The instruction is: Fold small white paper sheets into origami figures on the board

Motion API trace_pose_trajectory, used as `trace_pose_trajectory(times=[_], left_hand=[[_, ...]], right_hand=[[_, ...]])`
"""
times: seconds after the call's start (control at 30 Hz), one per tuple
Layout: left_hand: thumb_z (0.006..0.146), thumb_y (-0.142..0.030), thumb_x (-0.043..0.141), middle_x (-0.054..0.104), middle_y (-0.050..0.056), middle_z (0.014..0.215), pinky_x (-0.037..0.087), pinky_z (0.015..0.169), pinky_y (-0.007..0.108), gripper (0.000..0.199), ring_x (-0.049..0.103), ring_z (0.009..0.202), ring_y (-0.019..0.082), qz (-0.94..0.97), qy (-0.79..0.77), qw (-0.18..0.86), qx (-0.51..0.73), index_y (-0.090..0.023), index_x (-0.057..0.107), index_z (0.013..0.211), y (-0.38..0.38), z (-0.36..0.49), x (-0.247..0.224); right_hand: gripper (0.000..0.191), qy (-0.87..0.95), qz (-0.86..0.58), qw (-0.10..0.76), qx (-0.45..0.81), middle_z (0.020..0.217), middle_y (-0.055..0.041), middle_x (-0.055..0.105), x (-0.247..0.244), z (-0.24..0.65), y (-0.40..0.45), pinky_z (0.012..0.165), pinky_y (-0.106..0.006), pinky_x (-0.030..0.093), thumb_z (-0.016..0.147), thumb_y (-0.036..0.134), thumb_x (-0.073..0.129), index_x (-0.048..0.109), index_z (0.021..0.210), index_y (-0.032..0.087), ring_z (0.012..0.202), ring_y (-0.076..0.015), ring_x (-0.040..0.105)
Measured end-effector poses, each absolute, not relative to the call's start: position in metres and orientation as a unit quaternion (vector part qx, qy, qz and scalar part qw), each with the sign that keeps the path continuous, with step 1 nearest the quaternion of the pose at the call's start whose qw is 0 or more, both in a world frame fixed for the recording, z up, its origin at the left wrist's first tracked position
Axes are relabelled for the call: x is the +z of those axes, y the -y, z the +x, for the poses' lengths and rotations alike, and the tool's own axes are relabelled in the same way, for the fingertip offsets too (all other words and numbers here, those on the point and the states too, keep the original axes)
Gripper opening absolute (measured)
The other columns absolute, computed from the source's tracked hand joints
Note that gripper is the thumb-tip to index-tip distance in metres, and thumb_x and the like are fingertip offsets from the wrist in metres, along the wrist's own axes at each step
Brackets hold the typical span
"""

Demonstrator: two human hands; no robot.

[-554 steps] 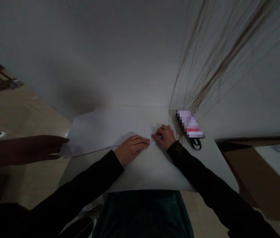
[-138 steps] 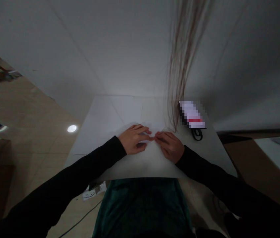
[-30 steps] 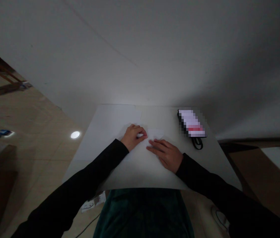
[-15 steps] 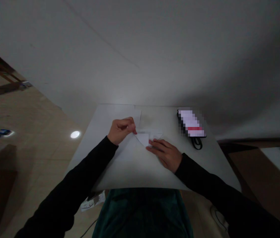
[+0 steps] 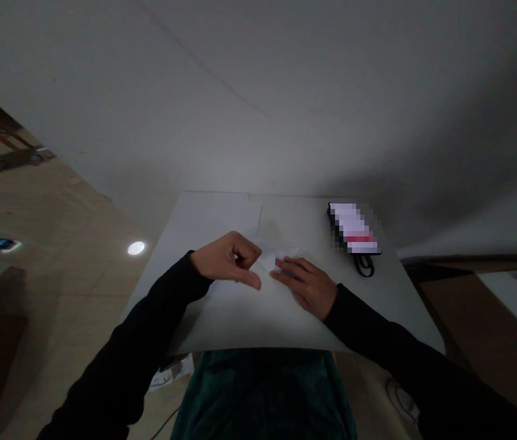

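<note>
White folded paper (image 5: 271,258) lies near the middle of the white table (image 5: 212,214), long side left to right, touching the flat, spread fingers of the right hand (image 5: 307,287). The curled left hand (image 5: 227,260) is just beside it, holding nothing.

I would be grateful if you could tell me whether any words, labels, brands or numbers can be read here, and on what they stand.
The pixelated packet with a red band: blurred, nothing readable.
The folded white paper: no writing visible.
The paper slip on the floor: marks too small to read.
</note>
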State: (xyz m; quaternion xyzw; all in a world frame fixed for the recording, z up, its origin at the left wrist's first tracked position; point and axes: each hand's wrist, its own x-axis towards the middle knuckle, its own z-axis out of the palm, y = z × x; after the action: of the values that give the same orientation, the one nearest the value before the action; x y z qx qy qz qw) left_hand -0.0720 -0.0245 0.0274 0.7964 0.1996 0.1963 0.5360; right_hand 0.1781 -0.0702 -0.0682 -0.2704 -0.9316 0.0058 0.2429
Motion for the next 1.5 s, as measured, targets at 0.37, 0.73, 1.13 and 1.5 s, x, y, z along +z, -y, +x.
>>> trace_pose_trajectory(times=[0.37,0.73,1.13,1.5], left_hand=[[0.077,-0.034,0.07,0.059,0.006,0.089,0.048,0.079,0.03,0.019,0.058,0.085,0.016,0.871,-0.3,0.31,0.234,-0.016,0.071,0.084,0.017,-0.055,-0.04],[0.083,-0.03,0.062,0.061,0.006,0.088,0.046,0.082,0.032,0.014,0.057,0.086,0.017,0.88,-0.338,0.223,0.248,-0.017,0.068,0.081,0.023,-0.049,-0.047],[0.074,-0.05,0.07,0.059,0.005,0.109,0.038,0.084,0.039,0.033,0.051,0.101,0.026,0.846,-0.486,0.129,0.178,-0.024,0.066,0.091,0.032,-0.048,-0.041],[0.072,-0.048,0.072,0.06,0.002,0.102,0.032,0.084,0.039,0.027,0.05,0.099,0.025,0.827,-0.515,0.169,0.148,-0.026,0.069,0.086,0.012,-0.061,-0.035]], right_hand=[[0.039,0.931,-0.263,0.252,-0.018,0.127,-0.0142,0.06,-0.066,0.176,0.069,0.096,-0.041,0.051,0.088,0.008,0.045,0.059,0.124,0.014,0.121,-0.0237,0.05],[0.042,0.935,-0.266,0.232,-0.036,0.132,-0.0159,0.057,-0.068,0.178,0.073,0.1,-0.041,0.049,0.086,0.007,0.045,0.059,0.126,0.012,0.127,-0.0241,0.048],[0.042,0.936,-0.266,0.226,-0.032,0.135,-0.0124,0.056,-0.065,0.179,0.073,0.104,-0.038,0.048,0.087,0.008,0.045,0.059,0.126,0.014,0.13,-0.0209,0.047],[0.04,0.932,-0.278,0.232,-0.023,0.134,-0.0106,0.057,-0.066,0.178,0.073,0.103,-0.039,0.048,0.089,0.01,0.043,0.06,0.124,0.016,0.129,-0.02,0.049]])
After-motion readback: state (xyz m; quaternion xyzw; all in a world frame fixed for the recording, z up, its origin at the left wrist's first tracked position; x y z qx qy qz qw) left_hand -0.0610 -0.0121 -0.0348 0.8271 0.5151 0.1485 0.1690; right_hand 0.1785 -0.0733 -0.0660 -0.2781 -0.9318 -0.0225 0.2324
